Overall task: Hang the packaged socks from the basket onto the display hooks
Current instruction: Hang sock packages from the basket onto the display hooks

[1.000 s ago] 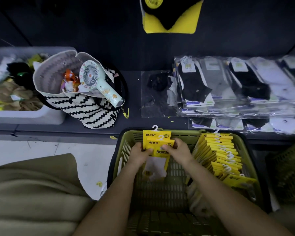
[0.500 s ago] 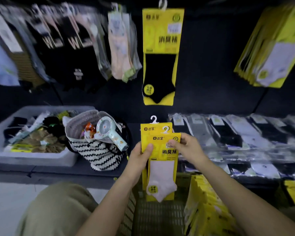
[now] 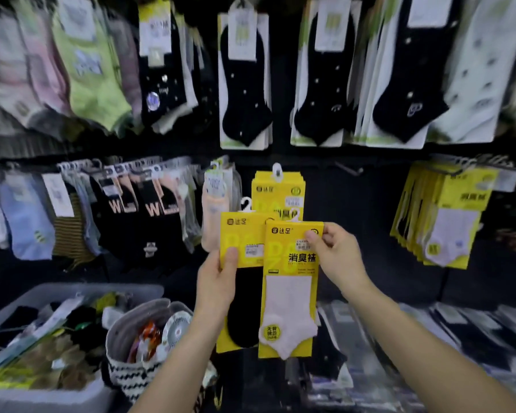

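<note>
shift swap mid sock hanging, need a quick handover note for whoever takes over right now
Left hand grips a yellow pack with a black sock by its left edge.
Right hand pinches a yellow pack with a white sock at its top right corner.
Both are held up before the display wall; neither is on a hook yet.
Left: hang both. White-sock packs hang at right, more yellow packs at centre just behind. Basket is out of view.

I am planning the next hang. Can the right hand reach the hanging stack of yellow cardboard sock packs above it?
Probably yes: the right hand, pinching a yellow white-sock pack, is just below that hanging stack, with nothing between them.
</note>
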`<act>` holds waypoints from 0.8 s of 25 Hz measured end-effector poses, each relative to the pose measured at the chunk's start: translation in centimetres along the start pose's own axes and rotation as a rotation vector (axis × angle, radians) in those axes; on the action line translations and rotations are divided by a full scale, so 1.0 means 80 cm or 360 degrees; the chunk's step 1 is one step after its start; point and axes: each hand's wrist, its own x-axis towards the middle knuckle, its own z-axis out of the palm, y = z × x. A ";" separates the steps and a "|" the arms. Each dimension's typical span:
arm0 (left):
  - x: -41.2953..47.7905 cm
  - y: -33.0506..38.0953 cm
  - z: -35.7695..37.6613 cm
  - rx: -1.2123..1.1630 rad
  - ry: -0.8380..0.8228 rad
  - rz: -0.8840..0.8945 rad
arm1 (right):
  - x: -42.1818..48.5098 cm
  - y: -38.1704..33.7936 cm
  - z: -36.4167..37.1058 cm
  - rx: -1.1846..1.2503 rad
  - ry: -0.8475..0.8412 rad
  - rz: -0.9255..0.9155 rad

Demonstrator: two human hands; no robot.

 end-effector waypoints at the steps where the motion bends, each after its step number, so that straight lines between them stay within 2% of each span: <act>1: 0.014 0.009 -0.005 -0.0016 0.0036 0.0038 | 0.015 -0.012 -0.002 -0.0039 0.0047 -0.0024; 7: 0.052 0.028 -0.033 -0.0156 0.0160 0.0029 | 0.073 -0.057 0.003 -0.0131 0.0138 -0.0053; 12: 0.058 0.031 -0.048 -0.0186 0.0125 -0.0030 | 0.082 -0.058 0.018 -0.0347 0.0116 -0.0078; 20: 0.044 0.031 -0.023 -0.0093 -0.0012 0.0041 | 0.078 -0.057 0.017 -0.0515 0.0011 -0.0033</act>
